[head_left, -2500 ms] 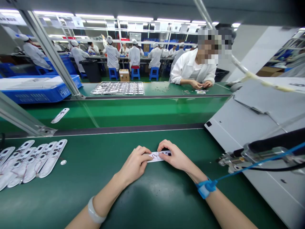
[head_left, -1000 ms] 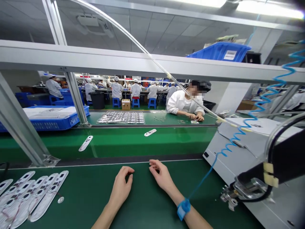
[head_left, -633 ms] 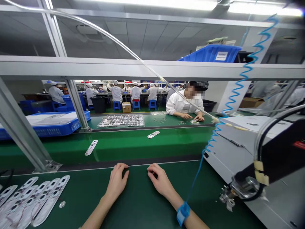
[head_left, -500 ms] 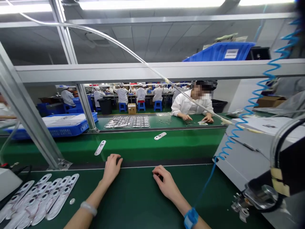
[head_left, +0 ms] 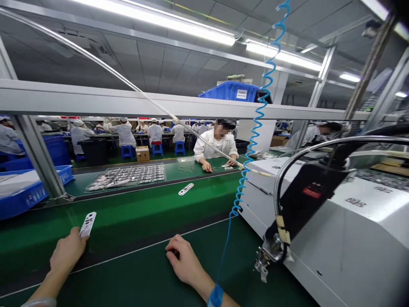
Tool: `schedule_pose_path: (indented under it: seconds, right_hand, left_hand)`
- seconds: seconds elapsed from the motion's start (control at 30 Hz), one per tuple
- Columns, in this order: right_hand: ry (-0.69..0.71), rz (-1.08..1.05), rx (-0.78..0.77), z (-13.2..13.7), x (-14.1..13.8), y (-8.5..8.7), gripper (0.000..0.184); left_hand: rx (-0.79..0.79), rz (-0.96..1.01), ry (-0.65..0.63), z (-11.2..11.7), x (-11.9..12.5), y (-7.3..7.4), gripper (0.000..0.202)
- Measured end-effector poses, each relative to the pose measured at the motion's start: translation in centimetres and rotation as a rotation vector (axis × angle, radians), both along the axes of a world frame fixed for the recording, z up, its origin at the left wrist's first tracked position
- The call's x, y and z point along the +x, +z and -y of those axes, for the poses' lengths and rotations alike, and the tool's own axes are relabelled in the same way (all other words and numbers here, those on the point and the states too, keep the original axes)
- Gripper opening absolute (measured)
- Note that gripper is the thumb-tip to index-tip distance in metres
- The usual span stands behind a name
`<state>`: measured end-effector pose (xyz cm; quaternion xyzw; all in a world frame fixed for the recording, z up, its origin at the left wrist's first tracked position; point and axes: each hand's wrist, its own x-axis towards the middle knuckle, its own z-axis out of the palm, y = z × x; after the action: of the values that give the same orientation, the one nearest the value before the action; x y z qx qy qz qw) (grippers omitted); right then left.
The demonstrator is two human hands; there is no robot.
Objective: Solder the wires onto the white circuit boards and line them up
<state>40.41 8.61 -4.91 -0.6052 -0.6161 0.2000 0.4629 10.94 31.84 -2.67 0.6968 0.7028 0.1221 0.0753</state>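
My left hand [head_left: 67, 252] reaches over the green belt at the left. Its thumb and fingers close on the near end of a white rounded strip-shaped panel [head_left: 88, 223] with dark cut-outs; the panel's lower tip is hidden by the hand. My right hand [head_left: 185, 261] rests near the white line along the front bench, its fingers curled in toward the thumb and nothing visible in them. A blue wristband [head_left: 215, 295] on that wrist joins a coiled blue cord [head_left: 255, 128]. Farther up the belt lies a second white panel [head_left: 185, 189], untouched.
A grey machine [head_left: 335, 230] with a black arm and metal nozzle [head_left: 265, 256] stands at the right. Across the belt [head_left: 137, 207], a co-worker [head_left: 215, 145] handles small parts beside rows of panels [head_left: 128, 177]. A blue tray [head_left: 30, 198] and metal post [head_left: 40, 157] are at the left.
The view has swung right. My left hand has moved to the nearer white panel on the belt and taken hold of its end. My right hand keeps its curled pose over the bench.
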Motion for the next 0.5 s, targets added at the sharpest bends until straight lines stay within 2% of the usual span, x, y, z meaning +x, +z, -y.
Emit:
schedule_pose_path:
  seconds: [0.17, 0.27, 0.4, 0.5]
  right_hand:
    - [0.0, -0.002, -0.012, 0.0, -0.1, -0.2, 0.016]
    - [-0.003, -0.001, -0.009, -0.1, -0.1, -0.3, 0.016]
    - [-0.008, 0.006, -0.011, -0.2, -0.1, -0.6, 0.015]
    - [-0.014, 0.014, -0.014, -0.1, -0.1, -0.6, 0.016]
  left_hand:
    - [-0.029, -0.082, -0.048, 0.2, 1.5, 1.1, 0.034]
    - [-0.043, -0.071, -0.022, 0.3, 2.2, 1.5, 0.032]
    - [-0.029, -0.023, -0.028, 0.1, 3.5, 1.3, 0.034]
    - [0.013, -0.009, -0.049, -0.2, 4.5, 1.1, 0.024]
